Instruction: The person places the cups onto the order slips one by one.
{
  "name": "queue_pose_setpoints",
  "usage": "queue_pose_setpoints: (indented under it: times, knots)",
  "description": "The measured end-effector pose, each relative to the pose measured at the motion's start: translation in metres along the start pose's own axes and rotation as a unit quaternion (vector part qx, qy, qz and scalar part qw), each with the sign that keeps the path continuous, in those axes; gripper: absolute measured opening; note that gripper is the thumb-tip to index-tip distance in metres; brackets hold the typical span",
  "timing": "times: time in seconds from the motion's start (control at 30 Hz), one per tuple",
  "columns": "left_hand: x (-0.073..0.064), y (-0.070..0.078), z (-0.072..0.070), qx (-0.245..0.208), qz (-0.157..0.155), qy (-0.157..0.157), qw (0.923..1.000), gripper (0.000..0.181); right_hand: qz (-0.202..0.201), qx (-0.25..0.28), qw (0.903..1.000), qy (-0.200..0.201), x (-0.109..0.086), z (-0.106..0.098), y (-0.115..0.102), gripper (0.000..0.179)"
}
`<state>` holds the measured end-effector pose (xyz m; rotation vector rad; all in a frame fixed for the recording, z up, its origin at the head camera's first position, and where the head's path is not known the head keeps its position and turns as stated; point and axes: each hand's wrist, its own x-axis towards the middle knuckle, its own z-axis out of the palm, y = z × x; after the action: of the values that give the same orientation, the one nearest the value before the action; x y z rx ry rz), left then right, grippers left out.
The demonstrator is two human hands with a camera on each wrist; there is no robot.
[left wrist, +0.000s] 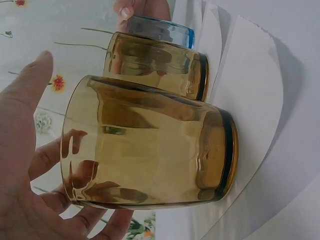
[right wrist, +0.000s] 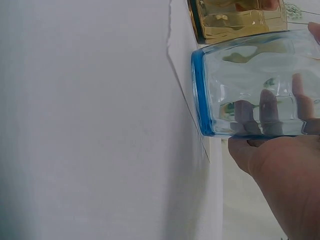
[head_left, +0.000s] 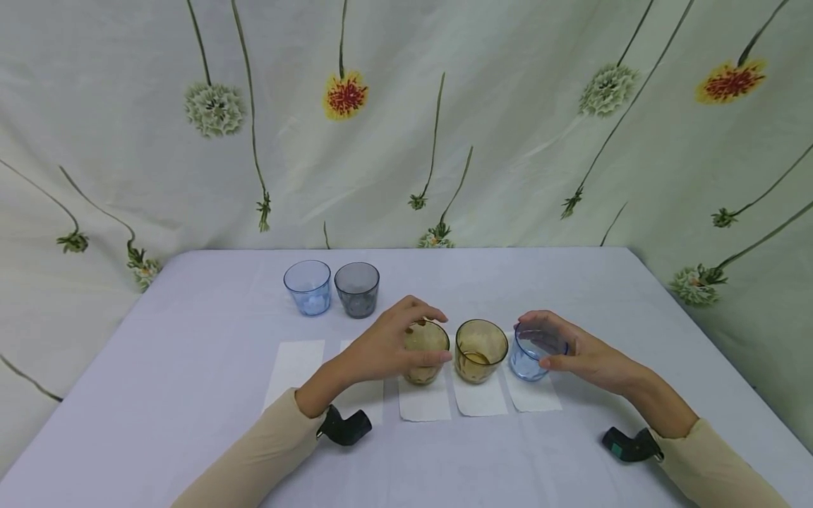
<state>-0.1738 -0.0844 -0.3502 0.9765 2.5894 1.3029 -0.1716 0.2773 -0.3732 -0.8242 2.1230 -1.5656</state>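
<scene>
Across middle of table (head_left: pixel 209 409), three glasses stand in row on paper slips (head_left: pixel 424 408); slips seemingly give each own spot. Left hand (head_left: pixel 384 346) spread wide about left amber glass (left wrist: pixel 150 150), thumb near side, fingers far side, probably to leave room round rim; firm contact cannot be told. Right amber glass (head_left: pixel 480 353) upright between hands, untouched. Right hand (head_left: pixel 591 356) holds near blue glass (right wrist: pixel 240 75) by side, likely for steadiness. Far blue glass (head_left: pixel 309 286) and grey glass (head_left: pixel 358 289) upright behind, farther left, apart from hands.
</scene>
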Motion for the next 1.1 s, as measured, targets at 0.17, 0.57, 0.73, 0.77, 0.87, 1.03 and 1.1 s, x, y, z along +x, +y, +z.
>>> queue_pose_setpoints:
  times: [0.17,0.57,0.73,0.77,0.87,1.03,1.1]
  knots:
    - [0.001,-0.001,-0.007,-0.016,0.011,0.022,0.9996,0.034,0.004,0.0,1.0,0.001,0.0,0.0,0.0,0.059]
    - [0.004,-0.006,-0.026,0.004,0.027,0.1,0.9946,0.033,0.014,-0.005,0.9999,0.008,-0.002,0.0,0.0,0.06]
    - [0.004,-0.012,-0.039,0.031,0.01,0.131,0.9908,0.034,0.021,-0.015,0.9996,0.015,-0.003,0.001,0.0,0.06]
    - [0.004,-0.014,-0.043,0.032,0.006,0.138,0.9898,0.034,0.021,-0.015,0.9996,0.015,-0.002,0.001,0.0,0.06]
    - [0.003,-0.018,-0.052,0.025,-0.005,0.162,0.9865,0.035,0.021,-0.012,0.9996,0.011,-0.001,0.001,0.001,0.06]
    - [0.003,-0.022,-0.067,0.015,-0.03,0.184,0.9823,0.039,0.028,-0.017,0.9994,0.013,-0.001,0.001,0.001,0.059]
    - [0.003,-0.024,-0.073,0.021,-0.038,0.186,0.9816,0.039,0.029,-0.02,0.9993,0.015,-0.001,0.001,0.0,0.059]
